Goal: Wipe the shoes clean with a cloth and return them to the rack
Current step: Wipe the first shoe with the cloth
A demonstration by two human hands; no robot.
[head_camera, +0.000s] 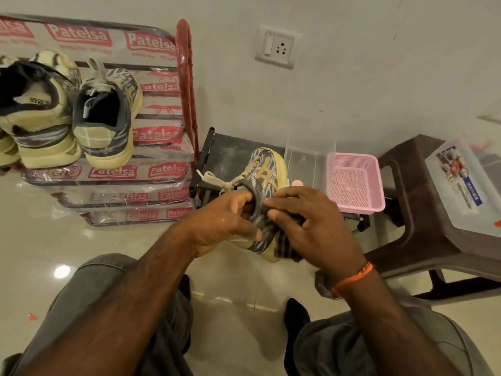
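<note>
Both hands are on the shoe [264,183] now, held up in the air just right of the rack [184,77], toe pointing away toward the wall. The left hand [225,223] curls round the heel collar, fingers closed on the padded rim; the right hand [311,226] pinches the same collar from the other side, thumb and fingertips narrowed onto it. Something dark sits under the right palm against the sole edge, possibly the cloth, though I cannot tell for sure. Best play here, I'd say: keep the left hand as the anchor inside the collar, so the shoe cannot twist, and let the right hand work short strokes along the cream midsole, where dirt looks likeliest to cling. The upper is grey fabric with streaky pale markings and tan stripe overlays, soft and giving; the sole is thick, rounded, yellowish foam or rubber, and the flat cream laces trail loose toward the rack, so watch they don't snag. On the rack's top shelf two matching shoes [105,118] sit heels out, a third partly cut off at the edge. The rack itself is red metal tubing with shelves wrapped in glossy printed plastic. Right of the rack, beyond the shoe, a pink perforated basket [355,183] rests low, and further right a brown plastic stool [406,185] carries a clear lidded box [461,183].
</note>
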